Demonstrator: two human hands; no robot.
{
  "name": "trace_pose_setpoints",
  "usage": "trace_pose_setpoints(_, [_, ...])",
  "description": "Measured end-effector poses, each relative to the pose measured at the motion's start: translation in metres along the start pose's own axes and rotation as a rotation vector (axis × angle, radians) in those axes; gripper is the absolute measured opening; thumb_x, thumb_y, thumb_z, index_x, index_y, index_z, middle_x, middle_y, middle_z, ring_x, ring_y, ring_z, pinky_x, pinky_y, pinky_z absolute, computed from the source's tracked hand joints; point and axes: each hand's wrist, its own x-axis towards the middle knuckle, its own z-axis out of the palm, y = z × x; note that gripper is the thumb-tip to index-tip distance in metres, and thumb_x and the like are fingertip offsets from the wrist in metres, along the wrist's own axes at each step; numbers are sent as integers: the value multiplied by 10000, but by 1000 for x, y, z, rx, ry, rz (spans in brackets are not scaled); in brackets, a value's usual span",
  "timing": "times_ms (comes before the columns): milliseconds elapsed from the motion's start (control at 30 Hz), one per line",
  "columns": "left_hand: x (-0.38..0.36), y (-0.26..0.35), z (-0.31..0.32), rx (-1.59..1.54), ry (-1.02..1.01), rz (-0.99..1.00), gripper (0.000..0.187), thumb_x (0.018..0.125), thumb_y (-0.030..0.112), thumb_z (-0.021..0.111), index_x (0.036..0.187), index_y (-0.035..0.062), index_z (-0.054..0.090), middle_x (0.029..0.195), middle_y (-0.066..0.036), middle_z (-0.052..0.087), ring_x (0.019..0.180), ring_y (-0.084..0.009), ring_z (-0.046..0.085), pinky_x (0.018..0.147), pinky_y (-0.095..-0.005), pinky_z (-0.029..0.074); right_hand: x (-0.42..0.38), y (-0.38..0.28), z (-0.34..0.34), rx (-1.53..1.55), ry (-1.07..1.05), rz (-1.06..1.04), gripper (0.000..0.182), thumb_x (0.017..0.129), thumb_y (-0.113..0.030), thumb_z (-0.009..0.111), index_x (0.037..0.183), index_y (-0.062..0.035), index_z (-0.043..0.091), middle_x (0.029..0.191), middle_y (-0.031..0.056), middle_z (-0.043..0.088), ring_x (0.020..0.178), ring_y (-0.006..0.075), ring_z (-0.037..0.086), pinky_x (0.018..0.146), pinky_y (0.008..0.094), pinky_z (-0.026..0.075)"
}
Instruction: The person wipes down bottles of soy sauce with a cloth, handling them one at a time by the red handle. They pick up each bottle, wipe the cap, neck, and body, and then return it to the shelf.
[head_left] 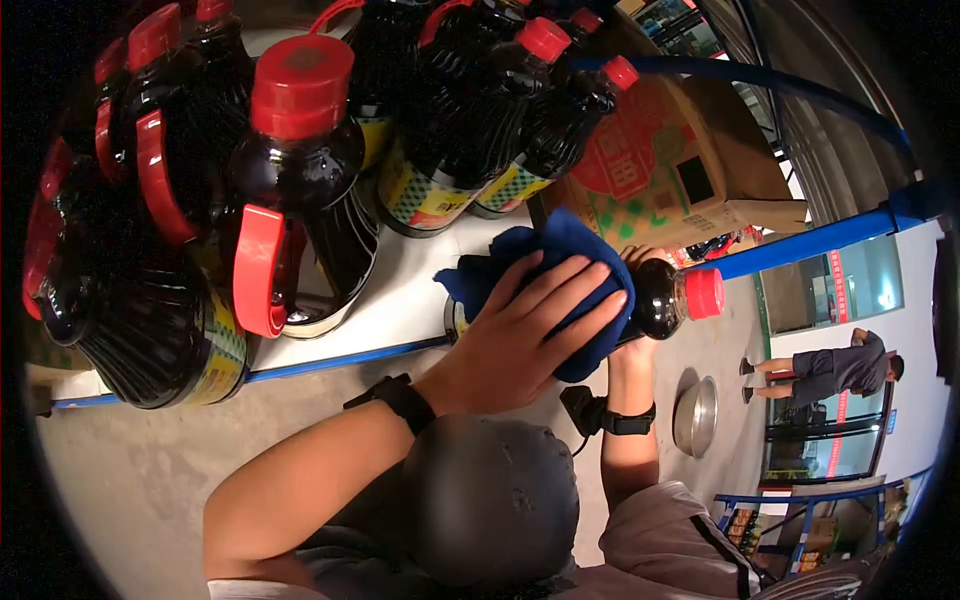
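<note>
My left hand (535,335) is spread over a blue cloth (575,240), fingers curved round it and pressing it on the side of a bottle of dark liquid (657,300). The bottle lies tilted over with its red cap (704,293) to the right; the cloth and my left hand hide most of its body. From beneath and behind, my right hand (635,350) grips the bottle near its shoulder, its fingers partly hidden. Left of my hands, a large bottle with a red cap and red handle (310,180) stands upright on the white shelf (400,290).
Several more dark bottles (450,130) crowd the shelf, which has a blue metal edge (350,358). A printed cardboard box (690,150) sits behind, beside a blue rail (820,243). On the floor is a metal basin (695,418). A person (840,363) stands farther off at right.
</note>
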Motion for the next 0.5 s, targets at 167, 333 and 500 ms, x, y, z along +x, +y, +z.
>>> trace_pose_setpoints(167, [-24, -26, 11, -19, 12, 41, 720, 659, 151, 658, 1323, 106, 385, 1307, -162, 380, 1211, -333, 383, 1020, -483, 289, -1, -3, 9, 61, -42, -116, 271, 903, -229, 405, 674, -83, 396, 652, 34, 407, 633, 139, 380, 626, 267, 326])
trace_pose_setpoints(333, [-40, -27, 13, -213, 71, -191, 809, 660, 170, 656, 1338, -44, 270, 1334, -250, 306, 1215, -424, 323, 1037, -496, 243, 2, -2, 3, -63, -166, -179, 246, 886, -224, 426, 686, -83, 400, 658, 28, 407, 636, 144, 383, 628, 267, 325])
trace_pose_setpoints(500, [-17, -12, 14, -196, 82, -340, 746, 714, 228, 637, 1316, -53, 296, 1295, -238, 345, 1198, -405, 335, 1010, -476, 257, -3, -2, 10, -1, 18, -161, 225, 861, -216, 454, 688, -84, 400, 661, 25, 401, 636, 145, 384, 623, 277, 330])
